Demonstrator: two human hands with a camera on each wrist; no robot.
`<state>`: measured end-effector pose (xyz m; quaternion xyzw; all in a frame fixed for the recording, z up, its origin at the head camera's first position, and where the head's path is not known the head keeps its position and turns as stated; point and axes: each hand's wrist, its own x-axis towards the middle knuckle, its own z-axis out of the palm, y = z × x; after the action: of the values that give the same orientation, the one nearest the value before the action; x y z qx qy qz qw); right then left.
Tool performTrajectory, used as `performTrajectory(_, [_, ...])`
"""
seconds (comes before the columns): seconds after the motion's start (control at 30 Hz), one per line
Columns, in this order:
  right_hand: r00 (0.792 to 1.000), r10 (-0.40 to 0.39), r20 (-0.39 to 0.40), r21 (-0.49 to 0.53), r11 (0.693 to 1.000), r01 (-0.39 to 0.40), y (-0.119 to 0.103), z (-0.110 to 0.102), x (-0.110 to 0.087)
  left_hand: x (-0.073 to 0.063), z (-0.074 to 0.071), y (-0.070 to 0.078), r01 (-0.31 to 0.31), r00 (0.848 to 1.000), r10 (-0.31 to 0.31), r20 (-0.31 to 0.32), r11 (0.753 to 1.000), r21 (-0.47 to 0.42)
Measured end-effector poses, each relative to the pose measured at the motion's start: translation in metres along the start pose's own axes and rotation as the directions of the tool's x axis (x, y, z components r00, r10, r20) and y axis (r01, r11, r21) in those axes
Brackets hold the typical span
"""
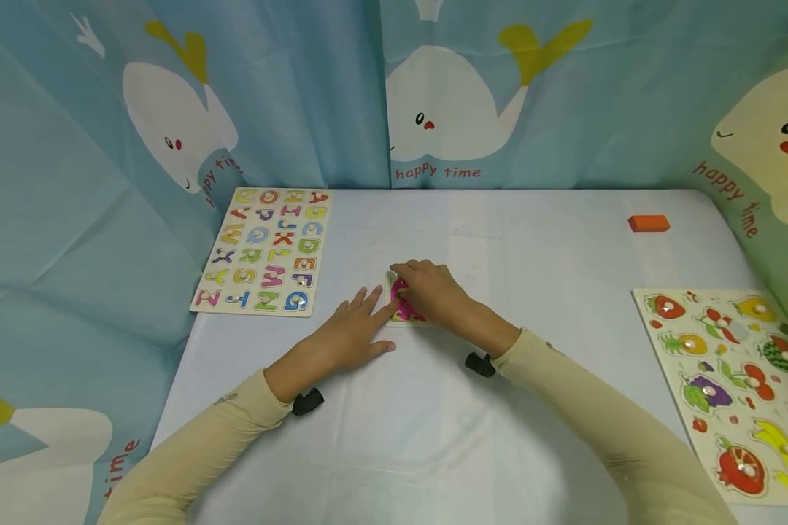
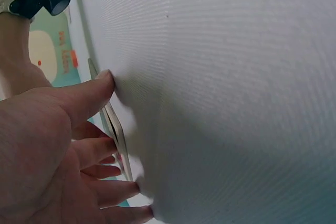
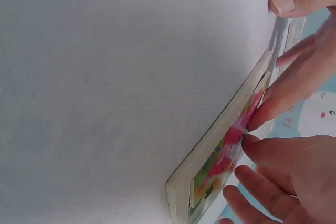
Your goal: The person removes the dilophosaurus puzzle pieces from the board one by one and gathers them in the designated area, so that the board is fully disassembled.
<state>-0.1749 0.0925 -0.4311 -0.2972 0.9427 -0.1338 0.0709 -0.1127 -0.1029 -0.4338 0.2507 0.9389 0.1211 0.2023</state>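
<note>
A small picture puzzle board [image 1: 423,324] with a pale rim lies on the white table in front of me, partly hidden under my right hand. Its pink picture piece [image 3: 232,142] shows below the fingers in the right wrist view. My right hand [image 1: 433,293] bends over the board from the right, thumb and fingers curled down onto the pink piece, pinching at it. From the left comes my left hand [image 1: 346,337], its fingers spread and nearly straight. Its index fingertip touches the board's left side beside the right thumb; the other fingers are on the tabletop.
An alphabet puzzle board [image 1: 252,312] lies at the back left. At the right edge is a larger fruit puzzle board [image 1: 679,394], with an orange block [image 1: 649,224] behind it. Blue whale-print curtains [image 1: 348,95] border the table's back and sides.
</note>
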Motion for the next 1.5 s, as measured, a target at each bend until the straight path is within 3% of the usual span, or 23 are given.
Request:
performTrajectory(0.43, [0.998, -0.042, -0.052, -0.063, 0.997, 0.038, -0.004, 0.003, 0.001, -0.001, 0.0, -0.002, -0.008, 1.0, 0.008, 0.005, 1.0, -0.005])
performTrajectory(0.7, [0.988, -0.121, -0.091, -0.142, 0.984, 0.108, -0.004, 0.004, 0.0, 0.0, -0.001, 0.0, 0.001, 1.0, -0.002, 0.012, 1.0, 0.01])
performTrajectory(1.0, [0.997, -0.049, 0.066, -0.109, 0.992, 0.056, -0.005, -0.005, 0.009, 0.0, -0.002, 0.002, 0.003, 1.0, -0.003, 0.015, 1.0, 0.013])
performTrajectory(1.2, [0.978, 0.052, 0.203, -0.042, 0.998, -0.045, -0.008, -0.013, 0.015, -0.001, -0.003, 0.001, -0.001, 1.0, 0.001, 0.007, 1.0, -0.008])
performTrajectory(1.5, [0.964, 0.097, 0.249, -0.011, 0.995, -0.097, -0.007, -0.016, 0.02, -0.001, -0.001, 0.0, -0.008, 1.0, 0.008, -0.002, 1.0, -0.015])
